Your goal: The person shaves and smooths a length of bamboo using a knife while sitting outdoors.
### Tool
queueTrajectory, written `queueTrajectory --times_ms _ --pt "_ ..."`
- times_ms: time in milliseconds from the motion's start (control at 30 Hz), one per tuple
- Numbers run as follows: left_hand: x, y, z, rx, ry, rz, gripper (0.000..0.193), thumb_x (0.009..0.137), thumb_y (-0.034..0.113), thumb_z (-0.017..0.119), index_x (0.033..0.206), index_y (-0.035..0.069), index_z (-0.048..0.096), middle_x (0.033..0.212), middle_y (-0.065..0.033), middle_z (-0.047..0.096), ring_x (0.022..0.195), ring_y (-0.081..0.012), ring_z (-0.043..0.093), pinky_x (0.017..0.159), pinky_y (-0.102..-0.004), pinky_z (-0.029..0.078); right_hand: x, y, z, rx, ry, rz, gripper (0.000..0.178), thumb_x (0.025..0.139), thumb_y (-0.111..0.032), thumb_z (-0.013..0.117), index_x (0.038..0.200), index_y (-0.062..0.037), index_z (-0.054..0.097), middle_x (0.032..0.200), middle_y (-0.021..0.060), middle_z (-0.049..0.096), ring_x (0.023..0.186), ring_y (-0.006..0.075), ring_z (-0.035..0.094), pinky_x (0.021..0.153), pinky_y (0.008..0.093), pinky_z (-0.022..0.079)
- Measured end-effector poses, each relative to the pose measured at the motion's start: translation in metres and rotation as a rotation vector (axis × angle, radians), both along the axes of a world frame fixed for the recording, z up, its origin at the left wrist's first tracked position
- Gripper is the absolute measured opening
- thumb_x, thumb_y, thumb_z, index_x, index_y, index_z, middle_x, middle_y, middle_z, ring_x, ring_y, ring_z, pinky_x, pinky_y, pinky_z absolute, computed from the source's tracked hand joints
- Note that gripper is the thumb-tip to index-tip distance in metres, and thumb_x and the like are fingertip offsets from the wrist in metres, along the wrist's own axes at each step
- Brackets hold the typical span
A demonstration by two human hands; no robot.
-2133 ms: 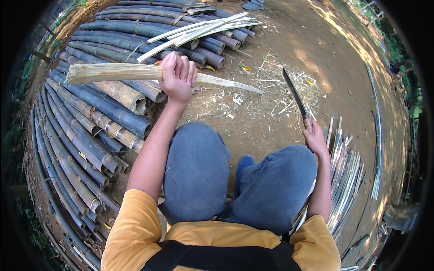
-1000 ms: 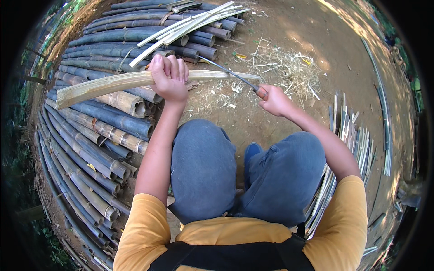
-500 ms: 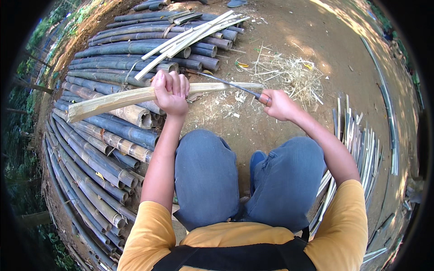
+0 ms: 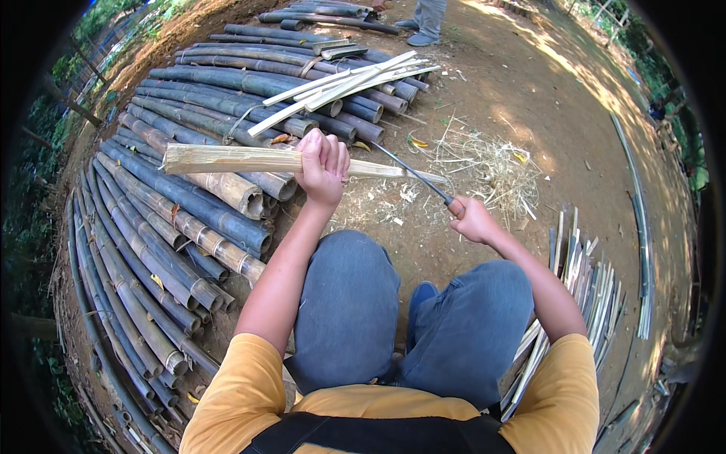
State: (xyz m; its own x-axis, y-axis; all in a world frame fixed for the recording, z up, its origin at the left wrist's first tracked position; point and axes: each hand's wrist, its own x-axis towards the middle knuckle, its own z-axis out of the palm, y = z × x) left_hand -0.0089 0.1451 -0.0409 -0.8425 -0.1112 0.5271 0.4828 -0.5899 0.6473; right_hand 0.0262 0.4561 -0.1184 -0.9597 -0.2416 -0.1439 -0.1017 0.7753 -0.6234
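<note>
A pale split bamboo strip (image 4: 227,159) lies nearly level in front of me, its thick end at the left and its thin end at the right. My left hand (image 4: 324,168) is closed in a fist around its middle. My right hand (image 4: 476,221) is wrapped round the wooden handle of a knife (image 4: 412,171). The long, narrow dark blade slants up to the left and crosses the strip close to its thin end. Fine curled shavings hang near the strip's tip.
Dark bamboo poles (image 4: 227,83) are stacked at left and ahead, with cut pale strips (image 4: 340,87) across them. Shavings (image 4: 491,174) litter the dirt. Narrow strips (image 4: 582,280) lie at my right, and long poles (image 4: 643,242) beyond. Another person's legs (image 4: 429,19) stand at the far edge.
Both hands have shifted a little right and down in the picture with the strip and knife. The view has tilted up, bringing another person's legs into sight.
</note>
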Motion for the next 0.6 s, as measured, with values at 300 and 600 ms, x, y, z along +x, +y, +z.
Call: queueTrajectory --times_ms 300,600 --pt "0.000 -0.006 0.000 -0.015 -0.027 0.039 0.039 0.101 0.027 0.037 0.065 0.012 0.030 0.050 0.0004 0.026 0.040 -0.0100 0.024 0.040 -0.0263 0.026 0.005 -0.007 0.023 0.043 -0.028 0.051 0.023 0.071 -0.010 0.065 0.075 -0.0036 0.044 0.064 0.0146 0.050 0.061 0.0319 0.051 0.061 0.0417 0.044" --pt "-0.004 -0.007 -0.002 -0.027 -0.010 0.050 0.039 0.101 0.028 0.036 0.065 0.013 0.030 0.049 0.0003 0.025 0.039 -0.0111 0.024 0.040 -0.0270 0.027 0.000 0.015 0.005 0.131 -0.052 -0.031 0.022 0.072 -0.012 0.065 0.078 -0.0040 0.046 0.068 0.0170 0.056 0.063 0.0344 0.055 0.062 0.0438 0.044"
